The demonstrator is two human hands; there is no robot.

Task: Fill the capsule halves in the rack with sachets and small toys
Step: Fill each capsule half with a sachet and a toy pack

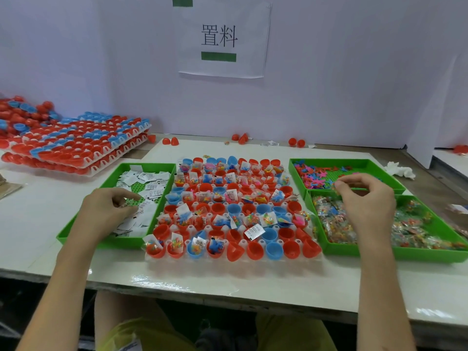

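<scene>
The rack (202,260) sits in the middle of the table (228,282) right in front of you, its rows running left to right and away from you. Its red and blue capsule halves (269,234) stand mouth up. The far rows mostly hold packets and sachets already, while many in the right part of the two near rows hold nothing. One red half (234,250) in the front row is tipped over on its side. A white sachet (254,231) lies flat across the rack near the front, its long axis on a diagonal. Your left hand (109,209) is over the green tray (106,243) of white sachets (149,191) just left of the rack, fingers curled toward the thumb. I cannot tell whether it is pinching anything. Your right hand (364,198) hovers where the two green trays on the right meet, the far tray (329,160) with flat pink and blue toys (314,176) and the near tray (405,255) with clear packets (334,224) of small toys. Its fingertips are drawn together, and I cannot tell what they hold, if anything. Your hands are well apart, one on each side of the rack. Stacked racks (83,140) of capsule halves lie at the far left.
</scene>
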